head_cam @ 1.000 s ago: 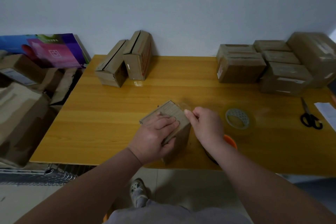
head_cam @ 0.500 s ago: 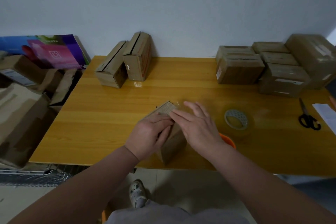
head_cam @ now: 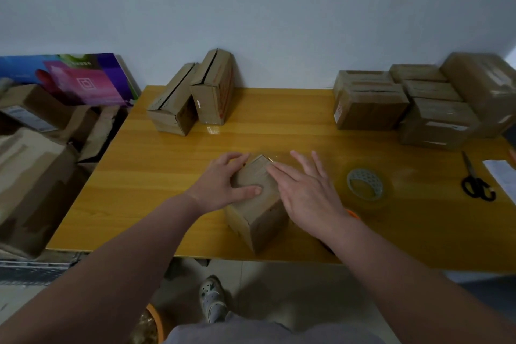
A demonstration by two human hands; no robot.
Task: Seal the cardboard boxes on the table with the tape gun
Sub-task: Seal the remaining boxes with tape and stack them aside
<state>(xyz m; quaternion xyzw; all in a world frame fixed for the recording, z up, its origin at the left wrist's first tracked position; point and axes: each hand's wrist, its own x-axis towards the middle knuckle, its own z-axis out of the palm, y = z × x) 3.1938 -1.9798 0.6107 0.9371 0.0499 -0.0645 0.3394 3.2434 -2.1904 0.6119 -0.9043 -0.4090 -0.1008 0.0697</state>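
Left hand (head_cam: 220,184) grips the box (head_cam: 259,220); right hand (head_cam: 307,193) presses it, fingers (head_cam: 282,173) straight. Probably light, stiff: hold its sides.

box (head_cam: 255,204) on table (head_cam: 167,176), tape roll (head_cam: 365,184) right

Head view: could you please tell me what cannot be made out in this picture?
Head view only.
1. Orange object: mostly hidden under the right forearm; unidentifiable.
2. Box top seam: covered by the left hand and right hand.
3. White paper: cut by the right edge, print too small.
4. Stacked boxes: labels blurred.
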